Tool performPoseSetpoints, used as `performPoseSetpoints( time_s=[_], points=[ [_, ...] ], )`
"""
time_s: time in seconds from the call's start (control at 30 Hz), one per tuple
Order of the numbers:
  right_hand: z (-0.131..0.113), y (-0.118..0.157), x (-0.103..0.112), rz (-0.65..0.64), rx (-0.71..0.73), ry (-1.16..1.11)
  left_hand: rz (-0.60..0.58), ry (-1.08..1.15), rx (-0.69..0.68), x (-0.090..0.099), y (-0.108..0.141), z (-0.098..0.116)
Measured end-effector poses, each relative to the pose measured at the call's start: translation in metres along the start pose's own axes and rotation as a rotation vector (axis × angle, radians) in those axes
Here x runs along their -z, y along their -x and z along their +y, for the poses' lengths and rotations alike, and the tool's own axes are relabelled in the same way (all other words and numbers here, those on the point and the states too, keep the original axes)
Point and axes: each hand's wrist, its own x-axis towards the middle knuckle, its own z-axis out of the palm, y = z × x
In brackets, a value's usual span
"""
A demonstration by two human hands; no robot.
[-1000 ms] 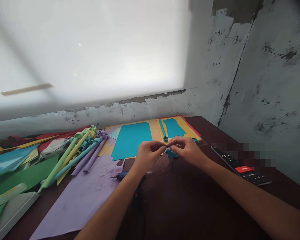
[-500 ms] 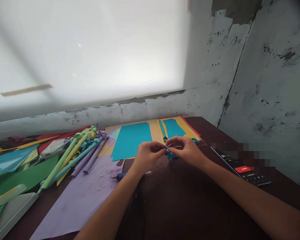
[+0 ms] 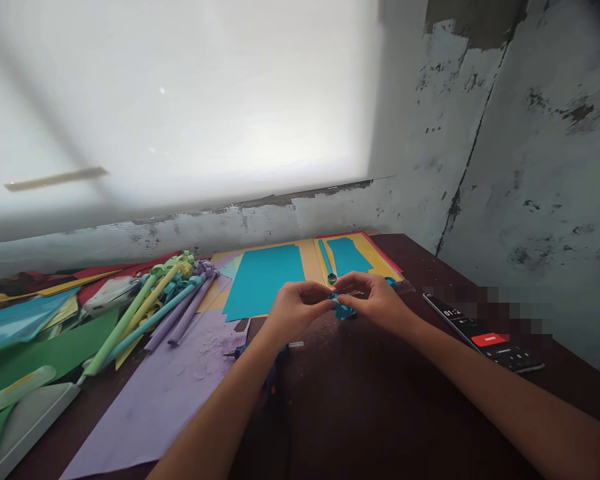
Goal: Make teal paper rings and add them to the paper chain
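1. The little teal paper curl [image 3: 341, 307] is the centre of it all. It's held just above the dark table [image 3: 380, 413], in the middle of the scene, right in front of the big teal sheet [image 3: 265, 279].
2. The left hand [image 3: 296, 311] has thumb and forefinger nipped shut on the left end of the curl. The right hand [image 3: 375, 301] is pinching the other side, with the rest of its fingers loosely arched over it.
3. What's changed over the last second: not a lot. The two hands have crept a touch closer together and lower, and more of the curled piece now shows between the fingertips. To me that looks like small fiddly shaping, not a big move.
4. Just behind the hands there's a teal strip with a looped end [image 3: 326, 261] lying on the yellow card [image 3: 307, 261], next to a smaller teal offcut [image 3: 349, 255].
5. Near the left forearm, a blue-tipped tool [image 3: 240, 351] lies by the edge of the lilac sheet [image 3: 160, 400].
6. Further left there's a bundle of rolled paper sticks [image 3: 155, 307] in green, yellow, teal and purple, plus a green sheet [image 3: 45, 347].
7. Off to the right sits a phone [image 3: 485, 333] with a timer running, well apart from the hands.
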Motion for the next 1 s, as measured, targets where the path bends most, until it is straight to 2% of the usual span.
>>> performPoseSetpoints(
  time_s=[0.13, 0.43, 0.53, 0.73, 1.0],
  points=[
    [-0.0013, -0.0005, 0.0009, 0.015, -0.003, 0.012, 0.013, 0.021, 0.020, 0.0009, -0.0005, -0.0014],
    [-0.0027, -0.0015, 0.0032, -0.036, -0.036, 0.010, -0.009, 0.029, 0.017, -0.0001, -0.0007, -0.0024],
    [-0.0026, -0.0010, 0.0035, -0.013, -0.011, 0.034, -0.012, 0.023, 0.025, 0.0009, -0.0013, -0.0019],
    [-0.0016, -0.0006, 0.0051, -0.060, 0.019, 0.091, -0.014, 0.011, 0.031, 0.0015, -0.0003, 0.0007],
    [0.0019, -0.0010, 0.0048, -0.050, 0.074, 0.125, -0.017, -0.025, -0.004, 0.0002, -0.0002, -0.0022]
  ],
)
